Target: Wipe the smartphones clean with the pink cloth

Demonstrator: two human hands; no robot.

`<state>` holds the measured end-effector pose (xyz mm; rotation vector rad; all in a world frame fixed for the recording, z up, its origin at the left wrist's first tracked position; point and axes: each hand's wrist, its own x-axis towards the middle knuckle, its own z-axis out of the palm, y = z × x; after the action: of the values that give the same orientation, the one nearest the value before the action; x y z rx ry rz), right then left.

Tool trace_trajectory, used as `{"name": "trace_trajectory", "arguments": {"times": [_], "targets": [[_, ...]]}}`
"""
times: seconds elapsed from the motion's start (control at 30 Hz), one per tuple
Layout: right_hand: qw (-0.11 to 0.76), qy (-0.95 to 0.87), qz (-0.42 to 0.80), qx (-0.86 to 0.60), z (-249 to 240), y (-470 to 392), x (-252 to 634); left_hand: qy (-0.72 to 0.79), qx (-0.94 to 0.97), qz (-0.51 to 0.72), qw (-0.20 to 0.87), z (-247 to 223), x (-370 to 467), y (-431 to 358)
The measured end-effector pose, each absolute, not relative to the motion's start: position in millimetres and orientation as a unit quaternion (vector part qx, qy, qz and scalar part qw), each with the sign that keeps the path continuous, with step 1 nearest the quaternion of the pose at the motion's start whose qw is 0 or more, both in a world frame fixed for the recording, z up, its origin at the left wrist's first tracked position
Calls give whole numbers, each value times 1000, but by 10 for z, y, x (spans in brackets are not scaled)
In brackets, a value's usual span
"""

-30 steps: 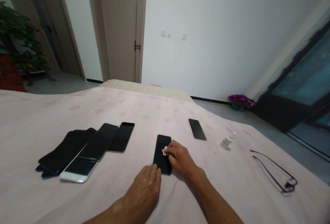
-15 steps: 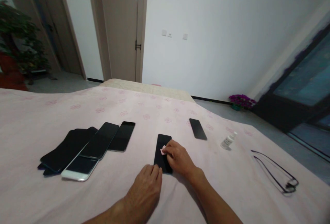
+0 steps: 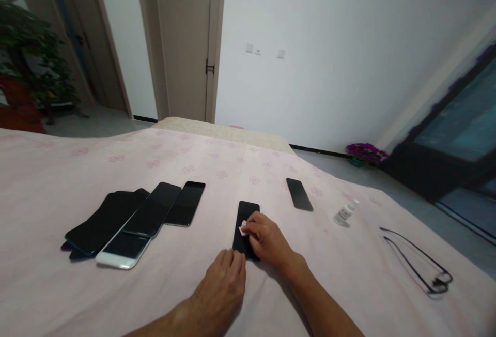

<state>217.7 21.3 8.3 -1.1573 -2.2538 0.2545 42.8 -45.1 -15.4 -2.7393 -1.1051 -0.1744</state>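
A black smartphone (image 3: 247, 210) lies flat on the pink bedsheet in front of me, screen up. My right hand (image 3: 267, 236) pinches a small pale pink cloth (image 3: 243, 228) and presses it on the middle of the screen. At the phone's lower left corner my left hand (image 3: 225, 280) is closed, its fingertips gripping the edge; the thumb is hidden. Off to the left several more phones (image 3: 104, 223) overlap in a pile, including a white-edged one (image 3: 116, 260) and a black one (image 3: 186, 203) at the pile's right.
Beyond my right hand lies another dark phone (image 3: 299, 195). A small white spray bottle (image 3: 346, 213) stands to its right, and black-framed glasses (image 3: 418, 262) rest near the right side. The floral sheet (image 3: 220, 161) covers the whole surface, its far edge facing a wall and door.
My right hand has slid the cloth slightly down and left on the screen. My left hand keeps its place at the phone's corner. The view has shifted slightly.
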Motion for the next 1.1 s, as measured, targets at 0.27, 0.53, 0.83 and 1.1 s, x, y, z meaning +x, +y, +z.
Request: {"name": "trace_trajectory", "arguments": {"times": [0.27, 0.53, 0.83, 1.1], "targets": [[265, -880, 126, -373, 108, 173, 2087, -373, -924, -55, 64, -144, 426, -439], [290, -856, 113, -413, 75, 203, 2131, -389, -919, -52, 20, -75, 419, -425], [244, -889, 127, -366, 125, 113, 2151, -478, -877, -45, 5, 473, 218, -107], [240, -886, 138, -373, 179, 86, 2131, -484, -860, -163, 5, 234, 98, 77]]}}
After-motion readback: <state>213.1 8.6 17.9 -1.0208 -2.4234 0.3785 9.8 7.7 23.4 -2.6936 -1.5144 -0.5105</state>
